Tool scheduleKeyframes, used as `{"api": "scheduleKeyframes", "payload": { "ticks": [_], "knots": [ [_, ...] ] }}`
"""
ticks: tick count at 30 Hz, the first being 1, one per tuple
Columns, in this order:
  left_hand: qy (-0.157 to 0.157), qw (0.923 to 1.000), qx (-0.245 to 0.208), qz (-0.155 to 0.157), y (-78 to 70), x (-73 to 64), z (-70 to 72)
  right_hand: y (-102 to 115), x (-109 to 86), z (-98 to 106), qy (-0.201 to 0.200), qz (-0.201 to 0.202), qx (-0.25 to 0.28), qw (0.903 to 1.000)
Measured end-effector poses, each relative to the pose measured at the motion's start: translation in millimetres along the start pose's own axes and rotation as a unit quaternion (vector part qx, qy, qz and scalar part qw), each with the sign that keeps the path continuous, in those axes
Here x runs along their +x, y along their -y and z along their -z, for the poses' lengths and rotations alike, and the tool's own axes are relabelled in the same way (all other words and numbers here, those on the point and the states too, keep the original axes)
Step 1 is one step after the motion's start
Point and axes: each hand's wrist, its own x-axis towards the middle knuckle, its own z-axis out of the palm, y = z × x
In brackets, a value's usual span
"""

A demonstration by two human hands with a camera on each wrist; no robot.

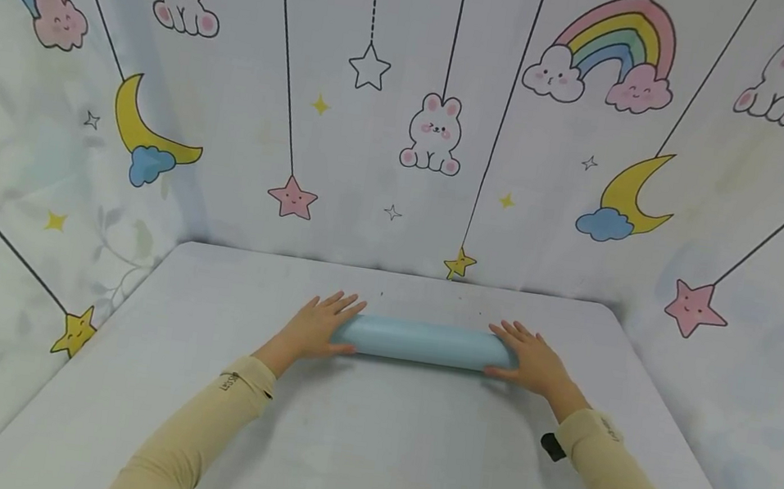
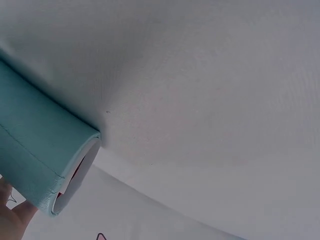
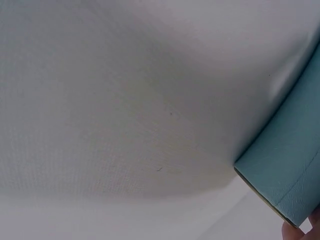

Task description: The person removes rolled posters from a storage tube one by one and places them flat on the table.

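A light blue roll [image 1: 424, 343] with a smooth, leathery surface lies crosswise on the white table. My left hand [image 1: 315, 329] holds its left end, thumb along the near side and fingers spread over the far side. At the opposite end my right hand [image 1: 531, 360] holds it in the same way. The left wrist view shows the roll [image 2: 45, 137] end-on: it is hollow, pale inside, with a bit of red. Only part of the left hand [image 2: 14, 217] appears there. In the right wrist view the roll [image 3: 287, 155] hides most of the right hand [image 3: 302, 231].
The white tabletop [image 1: 401, 460] stretches out in front of the roll. Behind and beside it hangs a pale curtain [image 1: 374, 151] printed with bunnies, stars, moons and rainbows. A small black object [image 1: 554, 447] shows at the right sleeve [image 1: 620, 485].
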Motion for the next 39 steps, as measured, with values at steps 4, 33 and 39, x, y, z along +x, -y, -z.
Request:
{"api": "scheduleKeyframes", "payload": {
  "ticks": [4,33,39],
  "knots": [
    [0.008,1.0,0.004,0.004,1.5,-0.7,-2.9,-1,-0.2,-3,-0.005,0.0,0.002,1.0],
    [-0.019,0.9998,-0.005,-0.001,1.3,-2.0,-11.4,1,-4.5,-1,-0.025,-0.011,-0.001,0.9996],
    [-0.017,0.9998,0.006,0.001,-1.1,-3.4,-10.7,2,-6.0,0,-0.023,-0.011,0.005,0.9997]
  ]
}}
